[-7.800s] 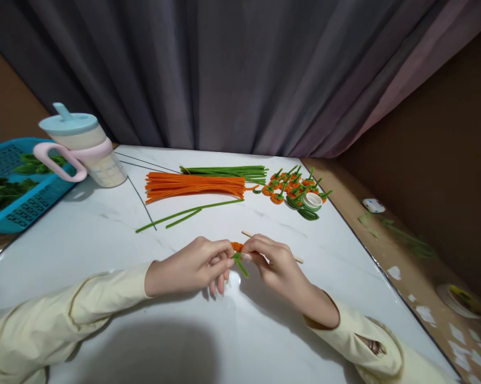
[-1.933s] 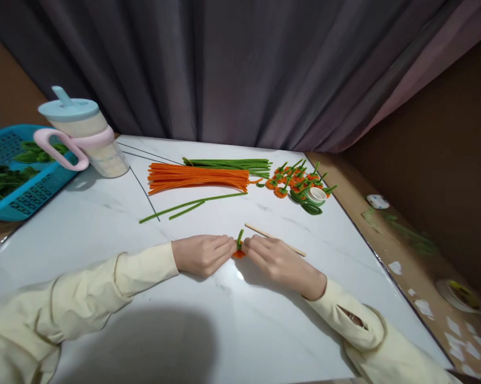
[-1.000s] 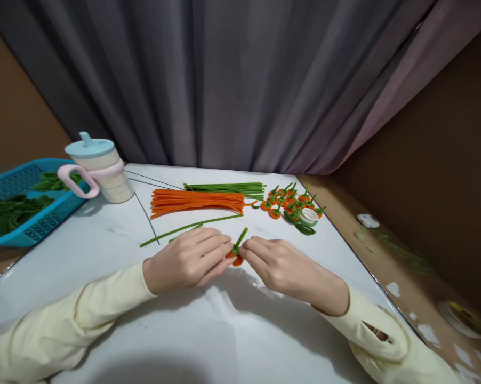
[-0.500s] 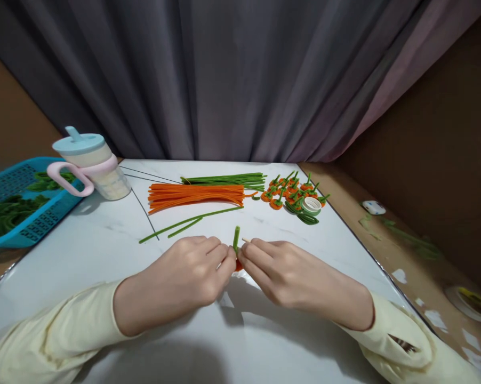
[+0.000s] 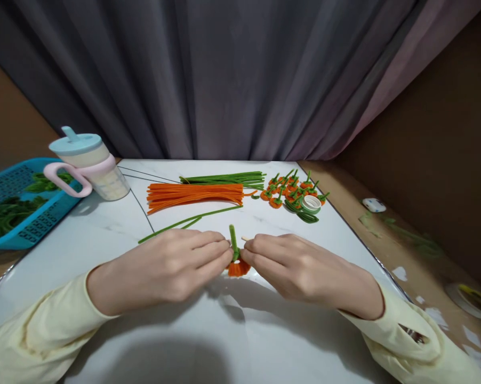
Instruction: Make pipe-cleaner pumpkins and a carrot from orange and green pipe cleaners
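A small orange pipe-cleaner pumpkin (image 5: 238, 268) with an upright green stem is held between my two hands over the near part of the white table. My left hand (image 5: 168, 264) grips it from the left with fingers pressed together. From the right, my right hand (image 5: 294, 266) pinches it; a pale thin stick end (image 5: 244, 238) shows at those fingertips. Beyond the hands lie loose green pipe cleaners (image 5: 190, 220), a bundle of orange pipe cleaners (image 5: 194, 196) and a green bundle (image 5: 224, 178).
Several similar orange pumpkins (image 5: 275, 202) cluster at the back right, beside a white tape roll (image 5: 311, 202) and dark green loops (image 5: 306, 217). A lidded cup (image 5: 104, 178) stands at the back left, near a blue basket (image 5: 44, 226). Paper scraps (image 5: 436, 319) lie off the table's right side.
My left hand has shifted left and flattened somewhat, and the hands have parted slightly. More of the orange pumpkin now shows between them, and its stem leans a little left.
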### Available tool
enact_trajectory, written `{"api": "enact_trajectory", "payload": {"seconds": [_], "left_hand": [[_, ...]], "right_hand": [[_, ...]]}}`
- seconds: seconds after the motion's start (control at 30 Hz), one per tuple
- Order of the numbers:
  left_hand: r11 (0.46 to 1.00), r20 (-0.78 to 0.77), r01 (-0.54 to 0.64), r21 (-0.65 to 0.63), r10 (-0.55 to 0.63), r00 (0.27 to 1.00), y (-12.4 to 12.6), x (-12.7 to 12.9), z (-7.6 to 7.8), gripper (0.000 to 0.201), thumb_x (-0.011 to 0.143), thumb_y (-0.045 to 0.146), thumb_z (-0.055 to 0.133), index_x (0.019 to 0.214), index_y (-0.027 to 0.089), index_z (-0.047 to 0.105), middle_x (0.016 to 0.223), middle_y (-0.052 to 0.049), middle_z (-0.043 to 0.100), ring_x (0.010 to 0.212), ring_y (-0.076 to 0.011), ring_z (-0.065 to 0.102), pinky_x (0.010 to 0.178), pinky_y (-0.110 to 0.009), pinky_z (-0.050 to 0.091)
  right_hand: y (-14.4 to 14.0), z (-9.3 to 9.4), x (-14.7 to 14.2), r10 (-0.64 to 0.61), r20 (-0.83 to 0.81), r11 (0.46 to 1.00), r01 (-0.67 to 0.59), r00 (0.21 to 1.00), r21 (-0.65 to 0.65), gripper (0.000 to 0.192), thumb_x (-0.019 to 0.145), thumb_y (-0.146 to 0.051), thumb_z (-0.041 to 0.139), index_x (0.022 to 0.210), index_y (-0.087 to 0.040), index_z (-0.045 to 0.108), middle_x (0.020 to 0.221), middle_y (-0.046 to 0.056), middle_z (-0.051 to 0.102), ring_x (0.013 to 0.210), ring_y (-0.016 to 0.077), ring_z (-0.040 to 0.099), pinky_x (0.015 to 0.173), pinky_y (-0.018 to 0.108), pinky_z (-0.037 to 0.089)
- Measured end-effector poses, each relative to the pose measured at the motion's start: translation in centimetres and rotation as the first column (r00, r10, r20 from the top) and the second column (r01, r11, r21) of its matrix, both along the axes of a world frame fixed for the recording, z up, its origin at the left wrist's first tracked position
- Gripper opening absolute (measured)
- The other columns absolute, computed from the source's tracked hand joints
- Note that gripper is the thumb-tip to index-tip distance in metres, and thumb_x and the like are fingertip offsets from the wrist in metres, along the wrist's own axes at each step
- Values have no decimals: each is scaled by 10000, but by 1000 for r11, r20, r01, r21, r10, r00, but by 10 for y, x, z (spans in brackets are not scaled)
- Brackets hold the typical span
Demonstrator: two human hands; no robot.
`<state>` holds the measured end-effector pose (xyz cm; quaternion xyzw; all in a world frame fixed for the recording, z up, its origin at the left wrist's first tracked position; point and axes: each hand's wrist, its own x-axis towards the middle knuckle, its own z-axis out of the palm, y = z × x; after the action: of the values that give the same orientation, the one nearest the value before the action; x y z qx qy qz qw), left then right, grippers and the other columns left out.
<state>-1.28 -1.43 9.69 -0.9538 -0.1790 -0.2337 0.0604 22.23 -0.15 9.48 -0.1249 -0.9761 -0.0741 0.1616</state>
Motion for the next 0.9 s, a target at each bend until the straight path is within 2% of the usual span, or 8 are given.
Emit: {"api": "enact_trajectory", "payload": {"seconds": [0.07, 0.13, 0.2, 0.3, 0.37, 0.5, 0.7, 0.9], "left_hand": [[998, 56, 36, -53, -33, 998, 4, -1, 1, 204, 941, 137, 412, 997, 148, 608, 903, -85, 700, 861, -180, 655, 752, -269, 536], [957, 169, -33, -287, 85, 982, 8, -1, 3, 109, 912, 180, 507, 932, 155, 611, 854, -56, 704, 754, -154, 668, 668, -225, 541], [739, 217, -43, -673, 252, 943, 12, 1, 4, 106, 883, 259, 563, 897, 159, 598, 759, -19, 696, 633, -128, 663, 556, -185, 536], [245, 264, 190, -951, 316, 911, 15, 8, 1, 251, 836, 288, 614, 1035, 162, 528, 747, -16, 683, 685, -172, 690, 536, -228, 573], [147, 319, 284, -947, 355, 879, 13, 13, -2, 312, 786, 234, 668, 1056, 165, 527, 847, -34, 675, 760, -181, 692, 595, -247, 588], [285, 376, 268, -920, 456, 807, 4, 19, -6, 215, 805, 215, 645, 993, 127, 587, 808, -44, 664, 705, -150, 674, 605, -228, 580], [475, 486, 298, -828, 344, 803, 3, 14, -13, 279, 835, 152, 609, 1089, 142, 495, 763, -42, 680, 673, -151, 682, 613, -239, 581], [463, 500, 361, -809, 221, 837, 5, 9, -16, 238, 835, 114, 613, 979, 174, 433, 787, -32, 684, 620, -132, 682, 558, -208, 571]], "right_hand": [[-3, 3, 0, -18, 2, 999, 18, 1000, 37, 290, 963, -102, 313, 839, -100, 575, 720, 56, 514, 655, 154, 463, 543, 283, 391], [-6, 6, -1, -21, -5, 995, 21, 1000, 94, 306, 963, -104, 299, 876, -81, 592, 757, 88, 557, 684, 169, 504, 557, 295, 433], [-7, 8, -1, -4, -28, 983, 10, 1000, 183, 328, 949, -83, 286, 901, -65, 610, 806, 123, 601, 710, 185, 541, 571, 312, 468], [-4, 6, -1, 30, -58, 942, -9, 998, 335, 338, 913, -46, 291, 913, -35, 628, 866, 174, 639, 735, 210, 586, 571, 340, 492], [-1, 3, -2, 75, -62, 905, -42, 995, 423, 304, 899, -57, 333, 917, 2, 631, 868, 201, 644, 739, 228, 606, 564, 352, 494], [3, -1, -2, 161, -70, 876, -110, 985, 470, 243, 880, -78, 409, 907, 20, 629, 873, 217, 646, 766, 252, 625, 573, 359, 499], [4, 2, -1, 48, -279, 997, -29, 959, 72, 226, 927, -83, 378, 1061, -52, 558, 880, 129, 651, 771, 175, 618, 618, 299, 519], [5, 4, -2, -20, -397, 966, -84, 918, -244, 178, 925, -143, 480, 1094, -128, 536, 922, 81, 637, 835, 120, 613, 718, 223, 513]]}}
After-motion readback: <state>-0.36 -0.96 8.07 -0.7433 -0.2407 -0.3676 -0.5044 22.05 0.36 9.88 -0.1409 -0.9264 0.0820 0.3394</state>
